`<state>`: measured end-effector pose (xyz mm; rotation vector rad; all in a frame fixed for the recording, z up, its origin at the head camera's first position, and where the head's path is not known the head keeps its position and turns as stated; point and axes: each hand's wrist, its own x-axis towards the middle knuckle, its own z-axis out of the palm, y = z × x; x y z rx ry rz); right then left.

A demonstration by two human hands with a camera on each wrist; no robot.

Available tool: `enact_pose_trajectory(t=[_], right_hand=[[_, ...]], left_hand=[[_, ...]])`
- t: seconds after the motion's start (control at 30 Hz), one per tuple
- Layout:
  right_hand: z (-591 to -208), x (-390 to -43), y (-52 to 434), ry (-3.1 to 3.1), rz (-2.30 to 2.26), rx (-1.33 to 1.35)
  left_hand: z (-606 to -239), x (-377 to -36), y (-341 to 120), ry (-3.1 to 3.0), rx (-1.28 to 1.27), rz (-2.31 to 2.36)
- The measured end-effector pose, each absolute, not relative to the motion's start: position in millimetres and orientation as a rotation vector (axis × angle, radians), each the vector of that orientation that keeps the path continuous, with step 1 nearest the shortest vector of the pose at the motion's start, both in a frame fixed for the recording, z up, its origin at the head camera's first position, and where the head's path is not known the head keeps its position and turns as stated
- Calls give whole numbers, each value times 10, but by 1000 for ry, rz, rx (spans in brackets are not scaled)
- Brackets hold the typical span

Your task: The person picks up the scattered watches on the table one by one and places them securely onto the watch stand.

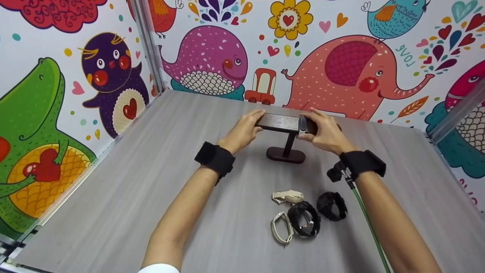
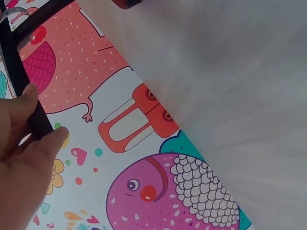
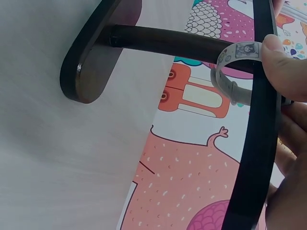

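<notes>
Head view shows a dark wooden T-shaped display stand (image 1: pixel 286 141) upright on the grey wood-grain worktop (image 1: pixel 151 182), its oval base flat on the surface, with the left hand (image 1: pixel 242 131) gripping the left end of the crossbar and the right hand (image 1: pixel 326 131) curled round the right end. Under the right hand's fingers, a dark band watch (image 1: pixel 302 125) sits looped around the crossbar, pinched against it by the thumb (image 3: pixel 283 67). Nearer the person lie two beige watches (image 1: pixel 288 197) and two black watches (image 1: pixel 304 219), close together and well apart from the stand.
</notes>
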<state>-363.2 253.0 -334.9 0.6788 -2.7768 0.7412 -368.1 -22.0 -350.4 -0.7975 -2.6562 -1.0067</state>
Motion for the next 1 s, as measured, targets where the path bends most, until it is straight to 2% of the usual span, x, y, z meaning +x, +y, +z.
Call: enact_pose_trajectory(t=[0.37, 0.57, 1.0], right_hand=[[-3263, -3444, 2525, -2770, 650, 726], [-3185, -3077, 2502, -2771, 719, 696], [-3405, -2233, 2500, -2821, 774, 650]], left_hand=[[-3505, -3549, -206, -2733, -784, -895], [-3408, -3319, -216, -2736, -729, -929], [-3468, -2604, 11, -2806, -1073, -1115]])
